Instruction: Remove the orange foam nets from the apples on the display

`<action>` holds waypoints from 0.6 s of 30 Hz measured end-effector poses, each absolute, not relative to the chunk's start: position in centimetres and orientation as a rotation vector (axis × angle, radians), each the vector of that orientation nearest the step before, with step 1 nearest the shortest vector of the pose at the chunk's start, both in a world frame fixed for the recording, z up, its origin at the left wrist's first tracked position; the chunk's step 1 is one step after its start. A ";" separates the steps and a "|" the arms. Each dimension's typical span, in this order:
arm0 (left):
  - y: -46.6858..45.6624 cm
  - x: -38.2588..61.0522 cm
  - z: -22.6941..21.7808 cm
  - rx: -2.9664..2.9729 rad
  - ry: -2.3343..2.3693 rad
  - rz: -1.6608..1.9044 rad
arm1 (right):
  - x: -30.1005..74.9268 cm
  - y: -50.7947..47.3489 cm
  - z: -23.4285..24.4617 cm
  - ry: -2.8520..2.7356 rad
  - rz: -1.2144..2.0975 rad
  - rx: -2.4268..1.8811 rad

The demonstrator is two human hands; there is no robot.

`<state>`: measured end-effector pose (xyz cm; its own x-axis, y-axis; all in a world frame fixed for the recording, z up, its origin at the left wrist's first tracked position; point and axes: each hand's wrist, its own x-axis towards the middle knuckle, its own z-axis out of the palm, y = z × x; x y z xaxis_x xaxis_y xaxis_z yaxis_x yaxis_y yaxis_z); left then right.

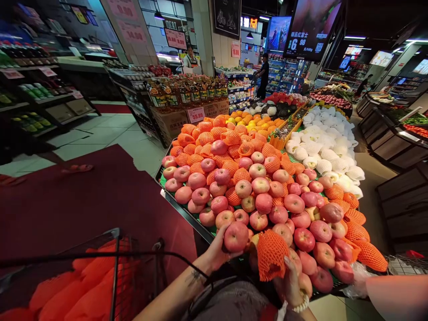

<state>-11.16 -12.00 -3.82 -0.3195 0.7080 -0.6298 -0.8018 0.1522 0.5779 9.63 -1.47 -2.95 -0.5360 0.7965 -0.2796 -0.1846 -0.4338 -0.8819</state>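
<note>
My left hand (219, 252) is closed around a bare pink-red apple (236, 236), held at the near edge of a big fruit display (187, 213). My right hand (290, 281), with a bead bracelet at the wrist, grips an orange foam net sleeve (270, 254) just right of the apple. Both hands hover over the front of the apple pile (267, 200), where many apples lie bare and others behind them wear orange nets (230, 138).
A black wire cart (113, 272) holding orange nets stands at my lower left on a dark red floor mat (83, 200). White-netted fruit (327, 147) fills the display's right side. Another person's arm (397, 294) enters at lower right. Shelves stand left, and people stand far back.
</note>
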 end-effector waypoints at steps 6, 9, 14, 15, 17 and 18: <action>-9.8 -15.5 -2.4 0.595 1.766 1.859 | 9.6 -1.6 -3.7 -1.139 2.086 -0.893; -8.3 -16.6 -3.3 1.165 2.038 1.738 | 9.7 -1.6 -4.2 -1.145 2.125 -0.835; -6.1 -17.3 -5.7 1.699 2.317 1.269 | 9.9 -1.2 -3.9 -1.242 1.908 -0.826; -5.8 -17.4 -5.9 1.716 2.338 1.232 | 9.9 -1.2 -3.8 -1.266 1.871 -0.810; -5.4 -17.7 -6.1 1.726 2.354 1.189 | 9.8 -1.2 -3.7 -1.292 1.850 -0.784; -5.3 -17.8 -6.0 1.726 2.349 1.174 | 9.7 -1.2 -3.7 -1.302 1.863 -0.772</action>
